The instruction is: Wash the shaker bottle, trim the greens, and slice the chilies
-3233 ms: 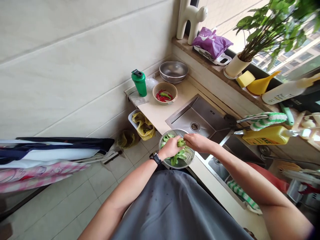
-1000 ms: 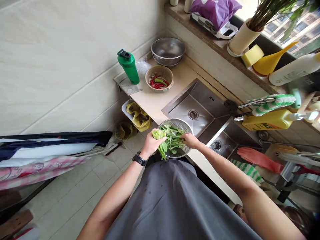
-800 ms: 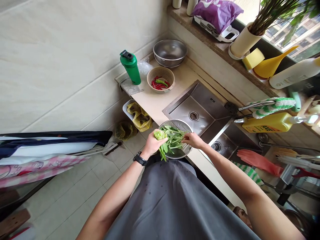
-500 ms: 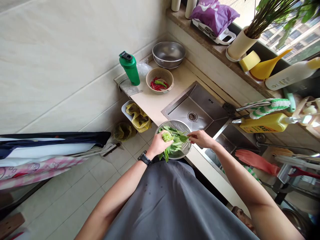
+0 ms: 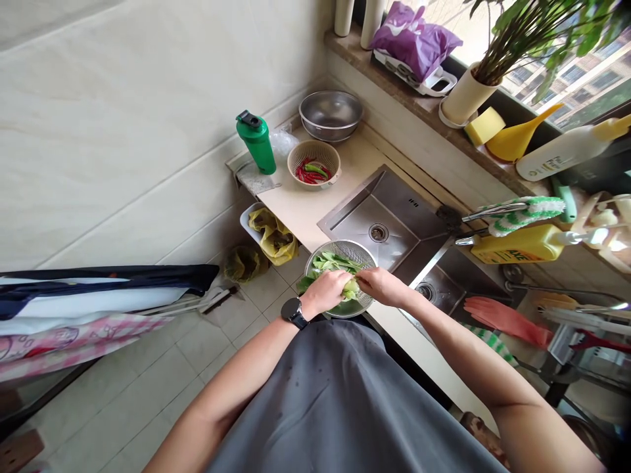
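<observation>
A bunch of leafy greens [image 5: 350, 289] is gripped in my left hand [image 5: 326, 291], its pale stem end facing right. My right hand [image 5: 383, 286] is closed at that stem end, fingertips pinching it close beside the left fingers. Both hands are over a metal mesh strainer [image 5: 367, 253] at the counter's front edge. More green leaves [image 5: 335, 261] show in the strainer behind my left hand, and some stick out past its left rim. My fingers partly cover the stems.
A double steel sink [image 5: 394, 217] lies beyond the strainer. Behind stand a basket [image 5: 300, 148] of red and green chilies, a steel bowl [image 5: 330, 115] and a green shaker bottle [image 5: 257, 144]. A bin with a yellow bag [image 5: 273, 236] is below left. A yellow detergent bottle [image 5: 522, 244] is right.
My left hand has rotated, turning the bunch's stem end to the right. My right hand has moved slightly down and left, from a leaf to the stems.
</observation>
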Tool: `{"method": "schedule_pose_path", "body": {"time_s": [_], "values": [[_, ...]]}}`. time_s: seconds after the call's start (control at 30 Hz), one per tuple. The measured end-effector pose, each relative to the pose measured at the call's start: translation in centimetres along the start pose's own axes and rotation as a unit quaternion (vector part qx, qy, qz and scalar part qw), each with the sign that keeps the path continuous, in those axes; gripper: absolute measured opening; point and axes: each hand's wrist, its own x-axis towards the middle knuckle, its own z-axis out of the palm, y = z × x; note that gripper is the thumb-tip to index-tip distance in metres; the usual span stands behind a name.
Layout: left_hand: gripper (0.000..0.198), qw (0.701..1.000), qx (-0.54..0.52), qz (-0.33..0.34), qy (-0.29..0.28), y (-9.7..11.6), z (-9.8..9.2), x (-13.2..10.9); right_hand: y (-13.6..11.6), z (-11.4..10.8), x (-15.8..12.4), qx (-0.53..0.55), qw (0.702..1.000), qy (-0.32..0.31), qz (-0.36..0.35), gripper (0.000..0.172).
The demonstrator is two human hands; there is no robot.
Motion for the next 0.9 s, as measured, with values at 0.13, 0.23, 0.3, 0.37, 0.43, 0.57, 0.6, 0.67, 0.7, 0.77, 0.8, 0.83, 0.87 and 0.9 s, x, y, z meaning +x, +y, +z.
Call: {"method": "schedule_pose_path", "body": {"time_s": [0.13, 0.23, 0.3, 0.37, 0.43, 0.57, 0.6, 0.67, 0.7, 0.77, 0.8, 0.83, 0.87, 0.9], "values": [[0.035, 1.0, -0.006, 0.017, -0.004, -0.4, -0.1, -0.5, 0.1, 0.6, 0.4, -0.01, 1.0, 0.0, -0.007, 0.029], [0.031, 0.999, -0.037, 0.011, 0.014, -0.7, 0.0, -1.1, 0.1, 1.3, 0.3, 0.055, 0.998, 0.014, 0.015, 0.028], [0.028, 0.997, -0.062, 0.004, 0.04, -0.9, 0.2, -1.4, 0.2, 2.2, 0.2, 0.11, 0.992, 0.035, 0.051, 0.028], [0.027, 0.995, -0.078, -0.007, 0.067, -1.1, 0.4, -1.7, 0.4, 3.4, 0.3, 0.18, 0.977, 0.06, 0.098, 0.027], [0.027, 0.993, -0.081, -0.021, 0.083, -1.3, 0.6, -1.7, 0.6, 5.0, 0.5, 0.278, 0.945, 0.084, 0.15, 0.028], [0.026, 0.996, -0.063, -0.04, 0.058, -1.7, 0.9, -1.6, 0.8, 7.5, 0.8, 0.421, 0.873, 0.105, 0.221, 0.032], [0.026, 0.997, -0.055, -0.039, 0.042, -1.8, 1.0, -1.5, 0.9, 7.7, 0.7, 0.42, 0.873, 0.107, 0.226, 0.032], [0.024, 0.999, -0.032, -0.028, 0.002, -2.0, 1.0, -1.4, 1.1, 7.8, 0.3, 0.363, 0.899, 0.112, 0.216, 0.029], [0.023, 0.999, -0.015, -0.02, -0.021, -2.0, 1.0, -1.2, 1.4, 7.7, 0.0, 0.319, 0.918, 0.114, 0.205, 0.027], [0.02, 0.998, 0.023, -0.005, -0.064, -1.9, 0.9, -0.9, 2.1, 7.3, -0.8, 0.239, 0.946, 0.115, 0.188, 0.022], [0.019, 0.996, 0.043, -0.002, -0.078, -1.8, 0.9, -0.6, 2.6, 7.2, -1.2, 0.216, 0.951, 0.115, 0.19, 0.021], [0.018, 0.994, 0.062, -0.002, -0.085, -1.7, 0.8, -0.2, 3.1, 7.2, -1.6, 0.205, 0.95, 0.119, 0.201, 0.021], [0.018, 0.993, 0.081, -0.003, -0.087, -1.5, 0.7, 0.3, 3.6, 7.2, -2.1, 0.203, 0.947, 0.123, 0.216, 0.021], [0.018, 0.991, 0.101, -0.006, -0.086, -1.3, 0.6, 1.0, 4.1, 7.3, -2.5, 0.204, 0.943, 0.127, 0.232, 0.022]]}}
